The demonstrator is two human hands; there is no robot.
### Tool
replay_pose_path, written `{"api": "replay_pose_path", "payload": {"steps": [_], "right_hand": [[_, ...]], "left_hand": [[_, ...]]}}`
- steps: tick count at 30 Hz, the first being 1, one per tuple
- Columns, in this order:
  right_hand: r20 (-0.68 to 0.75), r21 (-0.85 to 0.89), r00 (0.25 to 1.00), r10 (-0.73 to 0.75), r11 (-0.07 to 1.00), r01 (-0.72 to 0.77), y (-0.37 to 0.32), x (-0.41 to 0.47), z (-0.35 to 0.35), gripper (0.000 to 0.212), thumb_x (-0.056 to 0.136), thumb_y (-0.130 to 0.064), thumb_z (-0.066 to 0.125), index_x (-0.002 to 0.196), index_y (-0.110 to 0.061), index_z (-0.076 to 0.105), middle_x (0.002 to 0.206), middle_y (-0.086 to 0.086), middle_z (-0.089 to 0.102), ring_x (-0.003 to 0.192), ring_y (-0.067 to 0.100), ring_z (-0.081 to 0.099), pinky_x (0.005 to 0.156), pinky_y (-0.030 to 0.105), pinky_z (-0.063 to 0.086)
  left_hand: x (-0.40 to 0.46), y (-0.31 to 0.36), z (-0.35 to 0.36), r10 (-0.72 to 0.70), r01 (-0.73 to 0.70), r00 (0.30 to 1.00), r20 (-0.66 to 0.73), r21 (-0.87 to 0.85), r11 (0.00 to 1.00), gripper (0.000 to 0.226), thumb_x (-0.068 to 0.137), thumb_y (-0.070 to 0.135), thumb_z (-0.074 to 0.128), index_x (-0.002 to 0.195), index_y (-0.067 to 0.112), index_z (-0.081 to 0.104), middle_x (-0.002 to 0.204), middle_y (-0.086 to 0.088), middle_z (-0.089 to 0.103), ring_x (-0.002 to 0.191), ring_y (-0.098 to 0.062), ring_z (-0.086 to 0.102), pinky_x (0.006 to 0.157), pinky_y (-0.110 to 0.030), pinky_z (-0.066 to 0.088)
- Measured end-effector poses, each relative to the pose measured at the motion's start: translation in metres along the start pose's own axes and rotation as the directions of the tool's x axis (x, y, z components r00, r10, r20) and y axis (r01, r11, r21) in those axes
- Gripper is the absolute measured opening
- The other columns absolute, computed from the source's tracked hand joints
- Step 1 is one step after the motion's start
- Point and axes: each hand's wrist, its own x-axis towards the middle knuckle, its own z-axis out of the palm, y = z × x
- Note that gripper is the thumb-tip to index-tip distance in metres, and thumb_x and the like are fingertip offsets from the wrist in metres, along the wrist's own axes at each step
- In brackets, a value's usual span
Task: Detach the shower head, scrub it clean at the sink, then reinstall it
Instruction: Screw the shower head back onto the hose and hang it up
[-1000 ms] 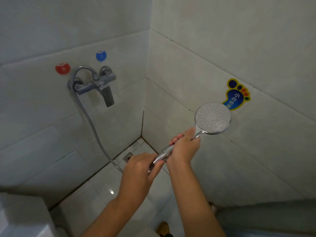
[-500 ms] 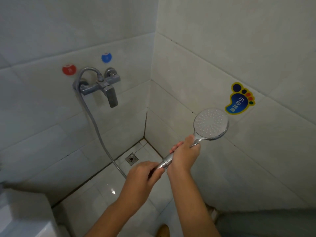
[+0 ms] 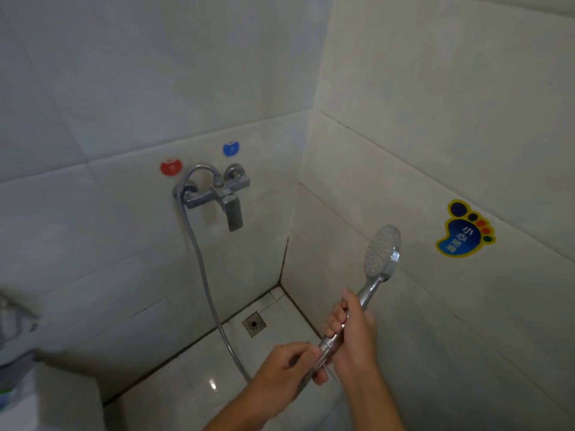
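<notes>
Standing upright in the corner of a pale tiled shower, the shower head (image 3: pixel 382 251) has its round face turned to the left, and it is right of the wall faucet (image 3: pixel 217 194) and lower than it. Its chrome handle goes down into the right hand (image 3: pixel 353 334), whose fingers are curled tightly round it. Just under this grip the left hand (image 3: pixel 287 365) pinches the joint where the handle meets the hose (image 3: pixel 205 287); the two hands almost touch. The hose goes from there up along the wall and loops into the top of the faucet. Above the faucet are a red sticker (image 3: pixel 170 167) and a blue sticker (image 3: pixel 231 148). Below the faucet, on the glossy white floor, sits a square drain (image 3: pixel 254 324). Far to the right of the faucet, a foot-shaped sticker (image 3: pixel 465 230) is on the side wall.
</notes>
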Motion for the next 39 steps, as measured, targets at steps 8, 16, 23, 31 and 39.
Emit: {"api": "replay_pose_path", "payload": {"steps": [8, 16, 23, 31, 39], "right_hand": [[-0.102, -0.217, 0.986, -0.130, 0.971, 0.105, 0.009, 0.022, 0.011, 0.031, 0.092, -0.014, 0.061, 0.070, -0.019, 0.039, 0.046, -0.002, 0.035, 0.036, 0.011, 0.030, 0.035, 0.022, 0.028], [-0.121, -0.368, 0.979, -0.166, 0.923, 0.111, 0.005, 0.053, 0.024, 0.034, 0.092, -0.013, 0.060, 0.066, -0.019, 0.038, 0.045, -0.002, 0.036, 0.035, 0.013, 0.031, 0.036, 0.022, 0.030], [-0.191, -0.453, 0.965, -0.178, 0.888, 0.074, 0.006, 0.079, 0.037, 0.027, 0.092, -0.010, 0.057, 0.070, -0.015, 0.042, 0.047, 0.001, 0.037, 0.035, 0.012, 0.033, 0.035, 0.021, 0.031], [-0.232, -0.540, 0.953, -0.195, 0.841, 0.041, 0.007, 0.091, 0.045, 0.027, 0.091, -0.008, 0.055, 0.069, -0.014, 0.042, 0.051, 0.003, 0.039, 0.035, 0.012, 0.035, 0.034, 0.023, 0.033], [-0.248, -0.601, 0.938, -0.243, 0.798, 0.047, 0.011, 0.099, 0.047, 0.025, 0.089, -0.008, 0.054, 0.068, -0.013, 0.043, 0.047, 0.003, 0.041, 0.031, 0.011, 0.039, 0.036, 0.025, 0.035]], "left_hand": [[0.100, -0.008, -0.112, -0.107, 0.121, 0.845, -0.525, -0.007, 0.993, 0.035, 0.096, 0.027, 0.054, 0.070, 0.009, 0.067, 0.067, -0.006, 0.064, 0.056, -0.016, 0.052, 0.060, -0.026, 0.044], [0.209, -0.010, -0.226, -0.068, 0.283, 0.696, -0.715, 0.186, 0.941, 0.050, 0.088, 0.033, 0.067, 0.116, -0.005, 0.053, 0.108, -0.026, 0.065, 0.104, -0.039, 0.063, 0.090, -0.044, 0.052], [0.244, -0.020, -0.245, 0.064, 0.234, 0.792, -0.607, 0.398, 0.887, 0.031, 0.093, 0.028, 0.060, 0.104, 0.001, 0.070, 0.097, -0.023, 0.072, 0.094, -0.036, 0.068, 0.085, -0.041, 0.053], [0.239, -0.022, -0.244, 0.157, 0.133, 0.816, -0.556, 0.445, 0.886, 0.031, 0.094, 0.016, 0.055, 0.073, 0.000, 0.072, 0.073, -0.024, 0.071, 0.074, -0.037, 0.068, 0.073, -0.039, 0.052], [0.239, -0.023, -0.244, 0.170, 0.097, 0.842, -0.513, 0.453, 0.886, 0.031, 0.094, 0.013, 0.054, 0.071, -0.001, 0.071, 0.063, -0.013, 0.063, 0.062, -0.024, 0.059, 0.067, -0.031, 0.046]]}}
